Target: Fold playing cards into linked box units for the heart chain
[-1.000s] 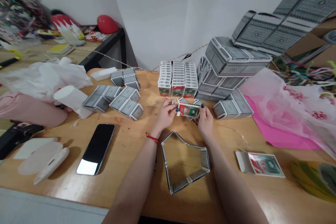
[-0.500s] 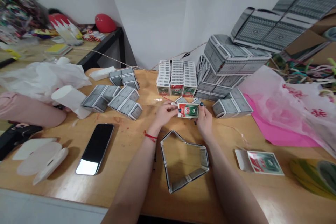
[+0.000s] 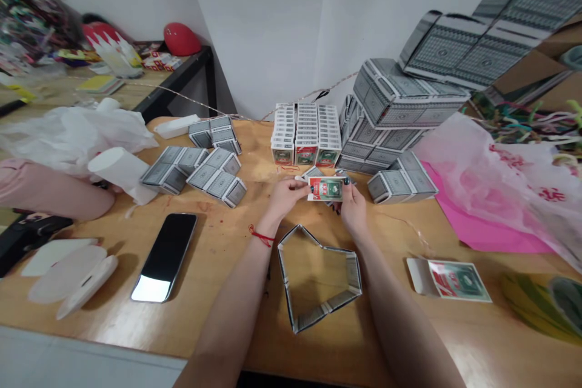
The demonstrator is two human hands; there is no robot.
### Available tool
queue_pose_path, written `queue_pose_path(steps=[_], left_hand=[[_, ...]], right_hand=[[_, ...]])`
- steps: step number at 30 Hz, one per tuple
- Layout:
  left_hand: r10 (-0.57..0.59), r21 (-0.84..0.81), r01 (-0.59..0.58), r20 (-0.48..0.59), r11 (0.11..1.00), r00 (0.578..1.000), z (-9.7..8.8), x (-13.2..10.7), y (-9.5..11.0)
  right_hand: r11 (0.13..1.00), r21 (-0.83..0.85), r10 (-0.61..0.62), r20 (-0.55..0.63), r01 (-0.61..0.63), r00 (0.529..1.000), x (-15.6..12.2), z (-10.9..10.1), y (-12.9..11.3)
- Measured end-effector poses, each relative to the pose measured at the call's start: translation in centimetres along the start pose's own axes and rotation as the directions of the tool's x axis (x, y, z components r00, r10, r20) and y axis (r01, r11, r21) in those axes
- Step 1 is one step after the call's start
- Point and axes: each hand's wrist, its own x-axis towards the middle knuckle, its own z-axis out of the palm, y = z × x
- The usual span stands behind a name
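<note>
Both my hands hold one small red and green card box [image 3: 325,188] just above the wooden table [image 3: 218,242]. My left hand [image 3: 285,195] pinches its left end; a red string circles that wrist. My right hand [image 3: 352,207] grips its right end with fingers curled. Right behind the box stand three rows of the same small boxes [image 3: 307,134]. Between my forearms lies an open ring of grey patterned cards [image 3: 318,279] standing on edge.
Grey patterned packs [image 3: 195,170] lie at the left, bigger grey cartons [image 3: 395,109] are stacked at the back right. A black phone [image 3: 166,256] and white lids [image 3: 73,276] lie at front left. A flattened card box [image 3: 450,280] lies at right, beside pink plastic [image 3: 491,188].
My hands and the small box have moved slightly away from me, toward the rows of boxes. The box now faces up more squarely.
</note>
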Motion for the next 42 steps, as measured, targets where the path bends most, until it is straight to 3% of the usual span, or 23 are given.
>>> queue_pose_path(steps=[12,21,25,36,42], left_hand=[[0.007,0.003,-0.007,-0.016,1.0,1.0,0.6,-0.3,0.7],[0.224,0.022,-0.225,0.017,0.974,0.974,1.4,-0.4,0.3],[0.263,0.01,-0.264,0.052,0.964,0.963,1.2,-0.4,0.0],[0.305,0.024,-0.307,0.06,0.951,0.95,0.7,-0.3,-0.3],[0.349,0.084,-0.352,0.042,0.932,0.936,0.8,-0.6,-0.1]], right_hand=[[0.996,0.088,0.002,0.014,-0.003,1.0,0.1,-0.1,0.1],[0.968,0.247,0.061,-0.097,-0.035,0.993,-0.4,0.3,-1.2],[0.954,0.295,0.091,-0.111,-0.055,0.99,-0.6,0.3,-1.5],[0.947,0.3,0.182,-0.193,-0.119,0.964,-0.8,0.4,-1.6],[0.964,0.255,0.143,-0.271,-0.072,0.952,-0.5,0.4,-0.5]])
